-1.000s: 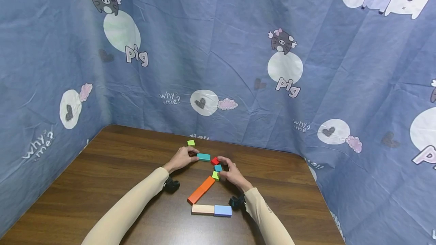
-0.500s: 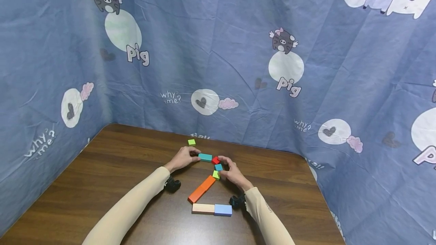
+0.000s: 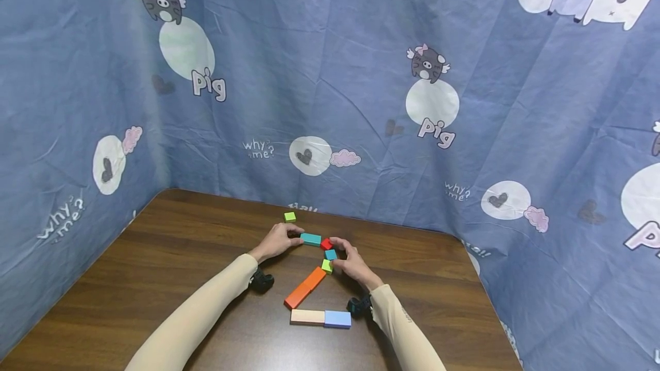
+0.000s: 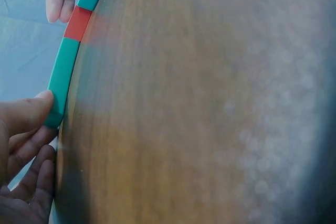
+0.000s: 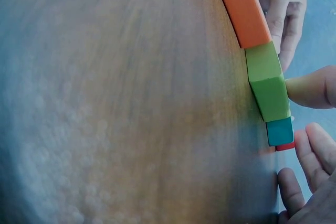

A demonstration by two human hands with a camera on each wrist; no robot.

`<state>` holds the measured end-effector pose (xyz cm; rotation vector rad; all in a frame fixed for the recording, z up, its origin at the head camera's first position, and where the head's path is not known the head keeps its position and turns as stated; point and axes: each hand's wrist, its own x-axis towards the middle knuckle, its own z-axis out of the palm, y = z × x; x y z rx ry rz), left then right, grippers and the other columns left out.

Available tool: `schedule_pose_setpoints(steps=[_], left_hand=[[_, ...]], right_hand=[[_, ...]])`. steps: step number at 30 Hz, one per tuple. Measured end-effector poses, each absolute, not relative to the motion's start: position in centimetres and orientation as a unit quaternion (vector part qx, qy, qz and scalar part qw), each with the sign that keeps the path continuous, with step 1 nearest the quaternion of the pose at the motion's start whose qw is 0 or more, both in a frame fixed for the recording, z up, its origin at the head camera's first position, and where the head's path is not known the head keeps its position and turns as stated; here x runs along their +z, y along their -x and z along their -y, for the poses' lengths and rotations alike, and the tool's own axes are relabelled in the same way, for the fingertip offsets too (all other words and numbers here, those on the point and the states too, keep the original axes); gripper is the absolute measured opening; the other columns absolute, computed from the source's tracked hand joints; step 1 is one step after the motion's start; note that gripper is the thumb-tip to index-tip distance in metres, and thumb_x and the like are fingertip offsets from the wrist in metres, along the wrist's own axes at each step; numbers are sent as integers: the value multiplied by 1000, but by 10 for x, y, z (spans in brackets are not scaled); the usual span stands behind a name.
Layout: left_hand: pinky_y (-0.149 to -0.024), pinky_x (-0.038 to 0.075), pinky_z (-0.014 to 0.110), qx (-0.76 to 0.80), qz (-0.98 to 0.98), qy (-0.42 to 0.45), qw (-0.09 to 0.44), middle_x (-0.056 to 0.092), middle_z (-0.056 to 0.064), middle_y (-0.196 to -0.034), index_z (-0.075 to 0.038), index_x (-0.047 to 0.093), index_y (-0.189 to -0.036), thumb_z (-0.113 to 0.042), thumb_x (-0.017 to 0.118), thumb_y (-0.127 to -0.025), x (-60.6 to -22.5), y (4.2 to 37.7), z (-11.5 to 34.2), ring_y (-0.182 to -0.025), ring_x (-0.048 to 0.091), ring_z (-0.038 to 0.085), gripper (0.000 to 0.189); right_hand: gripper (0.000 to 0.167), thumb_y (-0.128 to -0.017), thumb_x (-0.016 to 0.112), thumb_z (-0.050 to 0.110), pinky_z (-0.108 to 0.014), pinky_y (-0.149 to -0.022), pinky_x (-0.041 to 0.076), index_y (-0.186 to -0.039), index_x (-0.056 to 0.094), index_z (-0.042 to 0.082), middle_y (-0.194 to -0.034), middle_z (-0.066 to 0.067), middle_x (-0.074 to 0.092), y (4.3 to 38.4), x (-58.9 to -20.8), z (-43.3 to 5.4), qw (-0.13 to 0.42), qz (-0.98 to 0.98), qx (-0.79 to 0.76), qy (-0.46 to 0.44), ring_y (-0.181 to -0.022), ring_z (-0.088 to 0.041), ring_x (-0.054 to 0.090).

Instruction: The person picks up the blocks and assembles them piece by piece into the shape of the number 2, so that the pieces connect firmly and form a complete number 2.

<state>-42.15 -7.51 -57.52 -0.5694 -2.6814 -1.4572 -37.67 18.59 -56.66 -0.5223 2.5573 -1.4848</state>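
Note:
My left hand (image 3: 273, 242) pinches the left end of a teal rectangular block (image 3: 311, 240) between thumb and fingers. The block's other end meets a small red cube (image 3: 326, 244). From there a blue-teal cube (image 3: 330, 255) and a lime green cube (image 3: 326, 267) lead down toward two orange blocks (image 3: 305, 288) in a slanting line. My right hand (image 3: 356, 266) is at the right side of the cubes. In the right wrist view its thumb (image 5: 312, 87) touches the green cube, while its other fingers (image 5: 311, 156) extend loosely beside the red cube.
A natural wood block (image 3: 307, 318) and a light blue block (image 3: 337, 319) lie end to end nearer me. One lime block (image 3: 290, 217) sits beyond my left hand. The brown wooden table (image 3: 206, 233) backs onto a blue patterned curtain (image 3: 330, 85).
The teal block, pinched by my left hand, has shifted slightly right against the red cube between the first and second frames. Since then both hands have stayed put.

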Motion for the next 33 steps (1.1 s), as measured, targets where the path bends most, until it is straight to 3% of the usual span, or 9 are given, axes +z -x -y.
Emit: schedule_pose_setpoints(steps=[10,33], left_hand=[[-86,51,39,-470,863,183,21,71,7,-107,-7,70,-111,-19,75,-84,-577,422,74,-100,66,21,29],[-90,50,41,-467,866,179,16,70,7,-114,-9,69,-116,-22,73,-86,-575,420,75,-107,64,24,33]], right_hand=[[60,-83,65,-1,-61,-105,24,-139,43,0,-140,-22,46,357,-536,-182,88,-840,-501,187,-126,-40,37],[60,-85,62,-2,-61,-107,23,-141,40,-2,-142,-23,44,354,-528,-182,99,-833,-509,194,-131,-42,35]])
